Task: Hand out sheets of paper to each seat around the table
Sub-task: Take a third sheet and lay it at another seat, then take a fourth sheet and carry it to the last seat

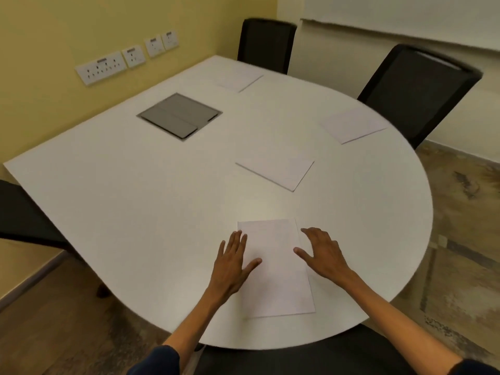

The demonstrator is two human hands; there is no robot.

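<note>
Paper (276,269) is laid flat on the counter (135,198) at the near edge, long axis running away from the person, flanked by the left hand (230,263) and right hand (324,255), whose fingers (238,239) are spread, grasping nothing.

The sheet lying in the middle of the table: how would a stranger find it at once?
Start at the white table, then the grey hatch set in it. The middle sheet lies toward the rounded end from it. Unlike the other sheets, no chair or hands are beside it.
</note>
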